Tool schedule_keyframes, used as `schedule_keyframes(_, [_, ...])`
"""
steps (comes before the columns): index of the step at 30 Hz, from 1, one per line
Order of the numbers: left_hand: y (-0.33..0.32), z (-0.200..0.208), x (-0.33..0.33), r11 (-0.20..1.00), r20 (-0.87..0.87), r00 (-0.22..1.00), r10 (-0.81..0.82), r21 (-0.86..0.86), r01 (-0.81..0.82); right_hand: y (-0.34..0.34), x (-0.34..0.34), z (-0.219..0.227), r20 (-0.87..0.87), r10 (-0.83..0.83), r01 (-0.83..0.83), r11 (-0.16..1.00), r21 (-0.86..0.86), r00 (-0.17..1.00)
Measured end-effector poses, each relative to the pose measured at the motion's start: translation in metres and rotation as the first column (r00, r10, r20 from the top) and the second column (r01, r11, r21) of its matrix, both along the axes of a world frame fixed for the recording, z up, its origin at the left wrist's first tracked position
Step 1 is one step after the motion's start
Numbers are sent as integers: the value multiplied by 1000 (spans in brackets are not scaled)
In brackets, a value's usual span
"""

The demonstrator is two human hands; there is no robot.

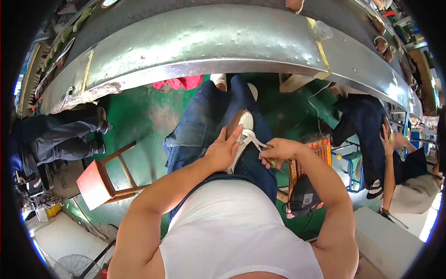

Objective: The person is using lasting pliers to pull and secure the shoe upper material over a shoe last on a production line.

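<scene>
Across the lap, over blue trousers (pixel 186 137), a brown-&-white shoe (pixel 247 122) is held w/ its toe pointed toward the workbench (pixel 200 39). Its L side is gripped by the left hand (pixel 225 149), digits closed in on the upper. A pale strap (pixel 252 138) at the shoe's R side is pinched by the right hand (pixel 280 151) — fingers narrow; a small yellowish-green item (pixel 273 163) just under that hand is mostly hidden, kind can't be told.

The workbench is faced w/ shiny, dented sheet metal, crossed by yellowish strips (pixel 321 52); a clear plastic cup (pixel 321 31) is set by the R one. The floor (pixel 132 111) is coloured green, w/ worn patches. Approx. mid, below the workbench edge, a red cloth (pixel 181 83) is seen. To the L, a red-seated stool (pixel 94 185) is placed, w/ a fan (pixel 75 267) in the lower corner. To the R, a black bag (pixel 301 197) is rested by a patterned chair (pixel 320 149); beyond — a co-worker (pixel 413 195), partly seen.
</scene>
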State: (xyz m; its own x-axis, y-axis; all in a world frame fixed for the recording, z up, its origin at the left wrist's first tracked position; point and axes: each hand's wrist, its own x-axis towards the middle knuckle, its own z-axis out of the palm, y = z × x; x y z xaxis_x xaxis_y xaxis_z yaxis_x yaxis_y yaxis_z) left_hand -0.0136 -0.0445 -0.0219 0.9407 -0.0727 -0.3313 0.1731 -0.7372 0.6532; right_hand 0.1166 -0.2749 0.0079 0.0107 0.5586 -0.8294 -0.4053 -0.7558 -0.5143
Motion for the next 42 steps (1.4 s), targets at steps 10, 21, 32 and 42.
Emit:
schedule_keyframes(10, [-2, 12, 9, 992, -180, 982, -52, 105, 72, 36, -15, 13, 513, -249, 200, 968, 149, 822])
schedule_keyframes(21, [18, -15, -13, 934, -224, 971, 79, -324, -151, 35, -47, 1, 879, 136, -252, 968, -18, 458])
schedule_keyframes(32, [24, -24, -25, 854, -239, 971, 8, -503, -131, 32, -54, 19, 865, 279, -332, 933, -141, 417])
schedule_keyframes(42, [13, 48, 35, 990, -324, 943, 68, 142, -22, 1, -54, -43, 228, -689, 629, 723, 285, 688])
